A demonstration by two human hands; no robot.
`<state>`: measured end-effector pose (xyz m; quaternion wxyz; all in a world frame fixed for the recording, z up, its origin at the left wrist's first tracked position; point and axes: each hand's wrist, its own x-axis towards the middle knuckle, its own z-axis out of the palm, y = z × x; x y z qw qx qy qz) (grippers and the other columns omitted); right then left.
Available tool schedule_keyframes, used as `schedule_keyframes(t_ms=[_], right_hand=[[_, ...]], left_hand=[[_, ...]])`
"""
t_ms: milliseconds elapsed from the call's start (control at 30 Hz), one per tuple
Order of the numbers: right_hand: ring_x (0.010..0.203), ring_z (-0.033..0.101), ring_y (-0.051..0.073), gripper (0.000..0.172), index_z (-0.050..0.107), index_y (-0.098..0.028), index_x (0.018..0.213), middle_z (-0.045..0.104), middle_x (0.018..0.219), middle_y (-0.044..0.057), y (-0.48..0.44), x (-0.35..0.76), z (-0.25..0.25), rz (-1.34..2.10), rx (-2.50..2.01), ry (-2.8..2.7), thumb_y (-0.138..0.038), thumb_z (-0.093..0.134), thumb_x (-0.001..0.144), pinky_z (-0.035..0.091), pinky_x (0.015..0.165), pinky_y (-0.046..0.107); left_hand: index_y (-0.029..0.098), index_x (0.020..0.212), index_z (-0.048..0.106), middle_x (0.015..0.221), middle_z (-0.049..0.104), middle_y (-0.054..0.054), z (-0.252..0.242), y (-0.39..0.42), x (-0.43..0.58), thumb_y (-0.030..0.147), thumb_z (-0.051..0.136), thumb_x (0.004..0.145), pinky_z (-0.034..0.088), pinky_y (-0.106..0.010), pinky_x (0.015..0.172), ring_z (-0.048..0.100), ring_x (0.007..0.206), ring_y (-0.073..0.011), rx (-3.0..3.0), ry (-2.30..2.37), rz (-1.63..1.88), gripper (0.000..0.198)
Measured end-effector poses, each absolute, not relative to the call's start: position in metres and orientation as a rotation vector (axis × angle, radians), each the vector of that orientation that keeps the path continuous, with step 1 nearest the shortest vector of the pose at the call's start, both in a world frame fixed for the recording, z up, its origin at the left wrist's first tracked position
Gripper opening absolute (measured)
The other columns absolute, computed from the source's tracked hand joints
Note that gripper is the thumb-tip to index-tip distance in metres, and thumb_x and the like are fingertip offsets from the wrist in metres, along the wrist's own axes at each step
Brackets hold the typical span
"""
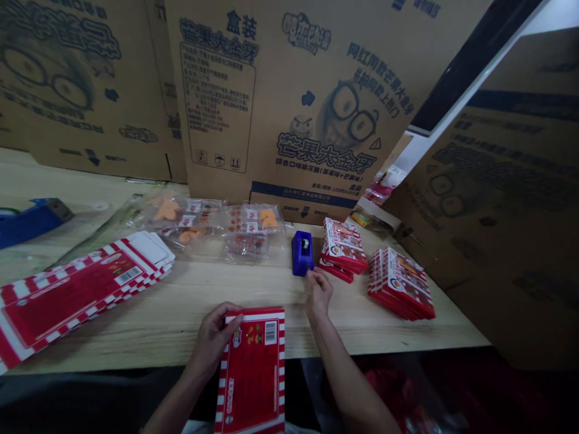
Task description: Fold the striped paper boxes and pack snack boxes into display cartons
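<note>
My left hand (216,333) grips the upper left edge of a red box (251,380) with white stripes and a barcode, thumb on its face. The box lies over the table's front edge, towards my body. Farther right, my right hand (319,291) has its fingertips pinched together at the near end of a blue tape dispenser (302,253). A small roll of tape (306,243) sits in the dispenser. Whatever is between those fingertips is too small to make out.
Flat red-and-white cartons (85,295) lie fanned at left, near another blue dispenser (34,221). Clear bags of sweets (253,229) lie behind. Red boxes stand in piles, one beside the dispenser (344,244) and one farther right (400,283). Large cardboard boxes (280,108) wall the back.
</note>
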<state>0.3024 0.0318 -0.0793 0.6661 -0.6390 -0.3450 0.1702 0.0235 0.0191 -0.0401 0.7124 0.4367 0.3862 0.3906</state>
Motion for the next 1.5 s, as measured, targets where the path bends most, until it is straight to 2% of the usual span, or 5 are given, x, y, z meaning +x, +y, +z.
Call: schedule_keyframes(t_ms=[433, 733, 967, 1233, 1500], right_hand=[[0.061, 0.054, 0.015, 0.035, 0.055, -0.02, 0.057, 0.055, 0.058, -0.001, 0.021, 0.291, -0.069, 0.557, -1.419, -0.606, -0.052, 0.067, 0.063, 0.05, 0.067, 0.034], [0.071, 0.053, 0.014, 0.03, 0.064, -0.016, 0.066, 0.06, 0.074, 0.002, 0.018, 0.253, 0.017, 1.417, -1.18, -1.588, -0.044, 0.071, 0.072, 0.042, 0.069, 0.027], [0.067, 0.049, 0.012, 0.028, 0.057, -0.016, 0.063, 0.055, 0.07, -0.001, 0.023, 0.225, 0.015, 1.205, -1.228, -2.08, -0.038, 0.062, 0.08, 0.038, 0.063, 0.023], [0.055, 0.049, 0.011, 0.031, 0.056, -0.017, 0.062, 0.057, 0.059, -0.002, -0.003, 0.206, -0.003, 0.835, -1.678, -1.813, -0.041, 0.075, 0.068, 0.033, 0.053, 0.023], [0.049, 0.052, 0.01, 0.034, 0.058, -0.016, 0.07, 0.06, 0.056, -0.004, -0.014, 0.198, -0.001, 1.71, -1.191, -0.928, -0.039, 0.081, 0.059, 0.037, 0.051, 0.022]], left_hand=[[0.017, 0.092, 0.062, 0.08, 0.064, -0.002, -0.022, 0.032, 0.023, 0.038, 0.07, 0.073, 0.05, -0.024, 0.059, 0.061, 0.066, -0.0152, 1.032, 0.895, 0.973, 0.03], [0.012, 0.084, 0.064, 0.069, 0.059, 0.001, 0.009, 0.097, 0.007, 0.036, 0.067, 0.074, 0.04, -0.02, 0.056, 0.052, 0.06, -0.011, 1.58, 0.569, 0.378, 0.026], [0.012, 0.084, 0.063, 0.076, 0.061, 0.0, -0.001, 0.092, 0.013, 0.035, 0.068, 0.073, 0.041, -0.021, 0.064, 0.053, 0.069, -0.0126, 1.61, 0.53, 0.288, 0.026], [0.012, 0.083, 0.062, 0.067, 0.056, 0.002, 0.009, 0.082, 0.016, 0.032, 0.066, 0.073, 0.038, -0.021, 0.059, 0.049, 0.063, -0.0117, 1.639, 0.603, 0.322, 0.022], [0.012, 0.089, 0.063, 0.075, 0.062, -0.002, 0.034, 0.072, 0.004, 0.039, 0.065, 0.078, 0.042, -0.022, 0.061, 0.055, 0.066, -0.0137, 1.523, 0.525, 0.305, 0.03]])
